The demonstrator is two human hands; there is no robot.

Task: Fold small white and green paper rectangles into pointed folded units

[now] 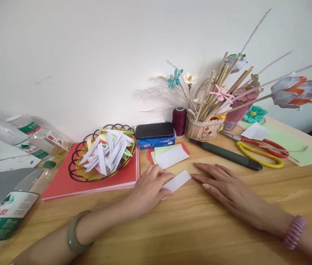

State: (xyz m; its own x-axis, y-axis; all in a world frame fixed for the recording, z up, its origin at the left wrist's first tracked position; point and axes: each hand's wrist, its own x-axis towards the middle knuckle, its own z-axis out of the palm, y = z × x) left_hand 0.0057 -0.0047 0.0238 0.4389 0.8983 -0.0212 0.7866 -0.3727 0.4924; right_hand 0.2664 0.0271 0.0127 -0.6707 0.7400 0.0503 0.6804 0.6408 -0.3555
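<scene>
Pinching white paper (178, 180) from nine o'clock, the left hand (151, 184) faces the right hand (226, 187), palm-down and outstretched at three o'clock.

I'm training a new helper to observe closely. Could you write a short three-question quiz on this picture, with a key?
1. Which hand grips the small white paper?
2. True or false: the black phone lies on top of the blue packet.
3. Which stands between the phone and the stick-filled container? A) a bottle; B) the dark red thread spool; C) the scissors.

Key: 1. The left hand. 2. True. 3. B.
</scene>
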